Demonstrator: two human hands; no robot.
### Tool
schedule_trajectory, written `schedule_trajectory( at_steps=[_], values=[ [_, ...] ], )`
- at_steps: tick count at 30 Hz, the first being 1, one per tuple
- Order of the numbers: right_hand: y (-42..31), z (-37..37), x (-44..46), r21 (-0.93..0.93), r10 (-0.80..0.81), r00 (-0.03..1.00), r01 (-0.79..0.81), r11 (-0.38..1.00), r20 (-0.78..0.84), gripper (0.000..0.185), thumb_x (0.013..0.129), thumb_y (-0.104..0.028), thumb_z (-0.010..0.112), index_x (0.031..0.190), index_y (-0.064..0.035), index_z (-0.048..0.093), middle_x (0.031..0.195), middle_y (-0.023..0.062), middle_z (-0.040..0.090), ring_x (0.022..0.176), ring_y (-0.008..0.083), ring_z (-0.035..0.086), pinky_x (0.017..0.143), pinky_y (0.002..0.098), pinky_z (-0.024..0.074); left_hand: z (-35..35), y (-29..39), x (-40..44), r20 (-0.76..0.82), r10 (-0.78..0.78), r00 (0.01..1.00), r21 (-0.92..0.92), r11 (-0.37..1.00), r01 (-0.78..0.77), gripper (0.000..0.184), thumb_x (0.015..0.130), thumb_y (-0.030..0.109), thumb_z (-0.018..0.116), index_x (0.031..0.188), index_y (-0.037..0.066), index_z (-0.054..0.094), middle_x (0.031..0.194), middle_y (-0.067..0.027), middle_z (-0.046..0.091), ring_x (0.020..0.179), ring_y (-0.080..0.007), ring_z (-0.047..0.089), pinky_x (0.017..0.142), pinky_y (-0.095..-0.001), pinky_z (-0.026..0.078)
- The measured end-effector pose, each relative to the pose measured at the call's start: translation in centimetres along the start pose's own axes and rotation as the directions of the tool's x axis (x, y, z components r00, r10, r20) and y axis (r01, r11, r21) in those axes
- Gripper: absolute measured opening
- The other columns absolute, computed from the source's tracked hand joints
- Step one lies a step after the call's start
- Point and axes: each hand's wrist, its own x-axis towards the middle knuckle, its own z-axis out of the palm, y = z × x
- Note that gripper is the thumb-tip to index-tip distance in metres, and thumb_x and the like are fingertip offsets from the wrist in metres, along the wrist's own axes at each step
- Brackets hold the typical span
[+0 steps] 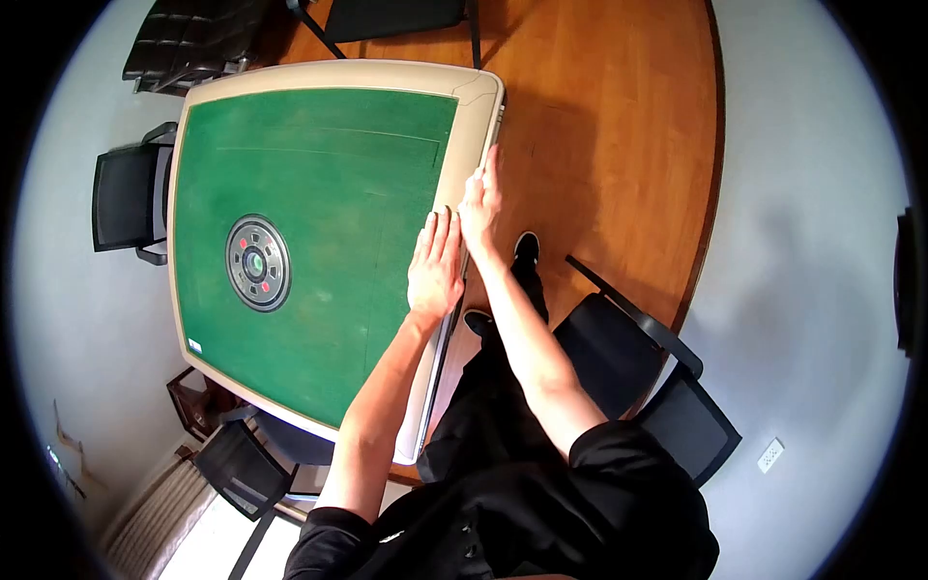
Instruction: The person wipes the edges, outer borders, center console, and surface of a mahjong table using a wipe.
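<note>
A mahjong table with a cream frame (pixel 470 116) and a green felt top (pixel 338 184) stands before me. A round dark control disc (pixel 275 280) with red and dark buttons sits in the felt. My left hand (pixel 437 275) lies flat over the near edge of the frame, its fingers straight and close together. Against the outer side of that same edge rests my right hand (pixel 480 211), fingers stretched out along it; its palm side is hidden. Neither hand shows anything held.
Black chairs stand around the table: one at the far side (pixel 126 198), one at the top (pixel 396 17), one lower left (pixel 242 469) and one behind me on the right (pixel 609 348). A dark padded seat (pixel 184 43) is in the upper left. Wooden floor (pixel 619 126) runs to the wall.
</note>
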Motion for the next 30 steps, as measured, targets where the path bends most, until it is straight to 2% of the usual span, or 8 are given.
schedule_trajectory(
  at_steps=[4, 9, 16, 21, 23, 25, 27, 30],
  values=[
    [-4.3, 0.9, 6.2, 0.157, 0.427, 0.903, -0.430, 0.889, 0.051, 0.059, 0.119, -0.025, 0.045, 0.172, -0.0037, 0.037, 0.171, 0.0307, 0.043, 0.159, 0.0398, 0.045, 0.129, 0.0466, 0.0374, 0.0, 0.2, -0.1, 0.041, -0.030, 0.999, 0.013, 0.999, 0.029, 0.081, 0.094, 0.002, 0.059, 0.172, 0.003, 0.036, 0.180, -0.0193, 0.031, 0.168, -0.0381, 0.027, 0.137, -0.0498, 0.027],
    [-0.4, 1.9, 18.2, -0.409, -0.142, 0.988, 0.107, 0.906, -0.057, 0.059, 0.119, -0.033, 0.046, 0.166, 0.0015, 0.044, 0.152, 0.0308, 0.064, 0.132, 0.0435, 0.068, 0.112, 0.0459, 0.0532, -0.4, 0.5, 0.0, 0.044, -0.035, 0.998, 0.004, 0.999, 0.034, 0.073, 0.099, 0.004, 0.057, 0.170, 0.004, 0.039, 0.178, -0.0209, 0.035, 0.167, -0.0408, 0.029, 0.136, -0.0511, 0.027],
    [-1.6, 1.7, 16.9, -0.335, -0.129, 0.991, 0.109, 0.936, -0.036, 0.058, 0.117, -0.032, 0.050, 0.164, 0.0022, 0.047, 0.143, 0.0324, 0.068, 0.127, 0.0451, 0.071, 0.107, 0.0471, 0.0563, -0.2, 0.2, 0.0, 0.024, -0.018, 1.000, 0.006, 1.000, 0.018, 0.068, 0.104, 0.007, 0.055, 0.170, 0.004, 0.038, 0.178, -0.0206, 0.035, 0.167, -0.0402, 0.029, 0.136, -0.0503, 0.027],
    [-0.5, 0.2, 4.6, -0.063, 0.032, 0.999, -0.032, 0.997, -0.002, 0.057, 0.118, -0.025, 0.050, 0.167, 0.0025, 0.043, 0.119, 0.0188, 0.072, 0.078, 0.0183, 0.065, 0.067, 0.0347, 0.0561, 0.0, 0.2, 0.0, -0.042, 0.003, 0.999, -0.027, 1.000, -0.004, 0.066, 0.104, 0.007, 0.054, 0.169, 0.003, 0.042, 0.175, -0.0221, 0.040, 0.165, -0.0418, 0.033, 0.136, -0.0499, 0.029],
    [-1.5, -1.2, -0.9, -0.126, 0.151, 0.986, -0.142, 0.982, 0.073, 0.059, 0.119, -0.026, 0.049, 0.169, 0.0029, 0.039, 0.145, 0.0234, 0.067, 0.110, 0.0265, 0.073, 0.092, 0.0368, 0.0601, -0.5, 0.3, -0.1, -0.030, -0.004, 1.000, -0.063, 0.998, 0.003, 0.072, 0.099, 0.008, 0.058, 0.169, 0.006, 0.042, 0.178, -0.0192, 0.037, 0.166, -0.0386, 0.031, 0.137, -0.0493, 0.027],
    [-0.1, -1.8, -6.2, -0.248, -0.080, 0.996, 0.087, 0.965, 0.039, 0.062, 0.119, -0.027, 0.048, 0.171, 0.0029, 0.035, 0.173, 0.0260, 0.043, 0.154, 0.0338, 0.052, 0.124, 0.0407, 0.0438, -0.5, 0.2, -0.2, -0.068, 0.003, 0.998, -0.115, 0.993, -0.011, 0.070, 0.099, 0.009, 0.058, 0.168, 0.006, 0.045, 0.177, -0.0197, 0.039, 0.165, -0.0391, 0.033, 0.137, -0.0493, 0.027],
    [3.5, -1.8, -9.6, 0.028, -0.004, 0.999, 0.003, 1.000, 0.052, 0.063, 0.119, -0.028, 0.048, 0.172, 0.0019, 0.032, 0.183, 0.0243, 0.023, 0.170, 0.0358, 0.019, 0.138, 0.0432, 0.0201, -0.4, 0.0, -0.5, -0.098, 0.009, 0.995, -0.165, 0.986, -0.025, 0.067, 0.100, 0.010, 0.058, 0.167, 0.006, 0.048, 0.175, -0.0203, 0.042, 0.164, -0.0395, 0.035, 0.136, -0.0493, 0.028],
    [1.6, -1.8, -9.0, -0.066, 0.011, 0.999, -0.008, 0.998, 0.040, 0.065, 0.119, -0.029, 0.049, 0.173, 0.0013, 0.030, 0.178, 0.0246, 0.035, 0.158, 0.0301, 0.043, 0.126, 0.0386, 0.0384, -0.4, 0.2, -0.2, -0.167, -0.006, 0.986, -0.188, 0.982, -0.026, 0.057, 0.104, 0.012, 0.054, 0.161, 0.006, 0.057, 0.167, -0.0212, 0.053, 0.158, -0.0433, 0.045, 0.131, -0.0487, 0.038]
  ],
)
